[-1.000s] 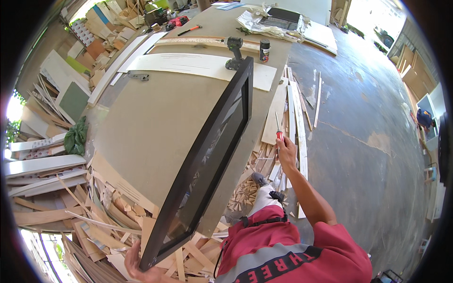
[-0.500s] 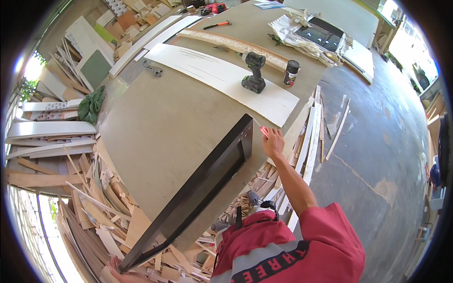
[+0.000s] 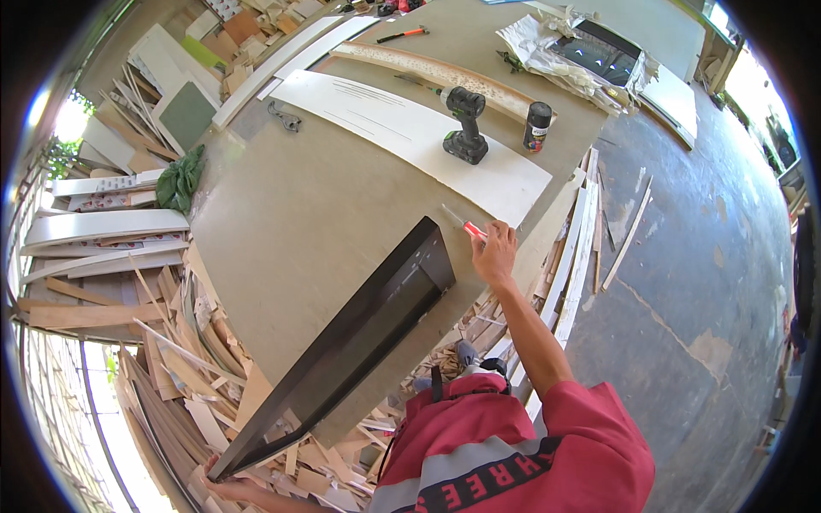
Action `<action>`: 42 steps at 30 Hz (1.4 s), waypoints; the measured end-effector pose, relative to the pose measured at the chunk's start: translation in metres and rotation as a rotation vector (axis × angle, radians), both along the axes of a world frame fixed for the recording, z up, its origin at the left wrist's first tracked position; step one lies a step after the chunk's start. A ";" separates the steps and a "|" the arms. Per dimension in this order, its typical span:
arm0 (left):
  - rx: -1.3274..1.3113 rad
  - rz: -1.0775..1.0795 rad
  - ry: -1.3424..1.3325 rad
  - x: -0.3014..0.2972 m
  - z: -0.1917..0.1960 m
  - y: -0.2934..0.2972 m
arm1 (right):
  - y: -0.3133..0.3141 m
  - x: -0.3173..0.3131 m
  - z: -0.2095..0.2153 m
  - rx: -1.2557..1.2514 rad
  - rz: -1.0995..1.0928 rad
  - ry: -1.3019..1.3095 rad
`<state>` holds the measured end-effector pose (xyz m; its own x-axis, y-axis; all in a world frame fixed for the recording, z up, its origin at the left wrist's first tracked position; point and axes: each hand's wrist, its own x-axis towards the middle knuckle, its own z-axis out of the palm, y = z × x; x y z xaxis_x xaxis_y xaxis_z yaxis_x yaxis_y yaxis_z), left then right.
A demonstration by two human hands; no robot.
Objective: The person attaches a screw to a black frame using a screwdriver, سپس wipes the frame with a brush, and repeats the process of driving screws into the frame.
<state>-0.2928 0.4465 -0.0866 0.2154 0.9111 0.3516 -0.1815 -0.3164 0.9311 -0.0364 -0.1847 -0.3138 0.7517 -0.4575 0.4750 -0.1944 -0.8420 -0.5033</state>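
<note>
Two hands steady a long black panel (image 3: 342, 346) lying slantwise on the tan surface (image 3: 291, 214): the left hand (image 3: 224, 487) grips its near end, the right hand (image 3: 494, 254), closed around a red-handled screwdriver (image 3: 466, 227), rests beside its far end. A black spray can (image 3: 537, 126) stands beyond.

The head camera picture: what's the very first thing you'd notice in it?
A long black panel slants across the near edge of the big brown worktable, its low end held by the left hand. Beside its far end, the right hand holds a small red-handled tool. Farther back, a black cordless drill stands on a white board.
</note>
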 end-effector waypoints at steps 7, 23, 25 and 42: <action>-0.043 -0.055 0.026 -0.008 0.000 0.004 | -0.003 -0.021 0.053 1.050 0.312 0.194; -0.482 0.282 -0.154 -0.072 0.031 -0.084 | -0.003 -0.047 0.099 1.832 0.276 0.906; -0.497 0.363 -0.110 -0.090 0.027 -0.092 | -0.008 -0.046 0.108 1.787 0.380 1.056; -0.395 -0.035 -0.615 -0.250 -0.061 -0.210 | -0.034 -0.092 0.049 0.709 0.761 0.830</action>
<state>-0.5425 0.2362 -0.1480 0.1162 0.9911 0.0653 -0.7123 0.0374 0.7008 -0.1283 -0.2187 -0.2652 0.8779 0.2464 -0.4106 -0.2556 -0.4838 -0.8370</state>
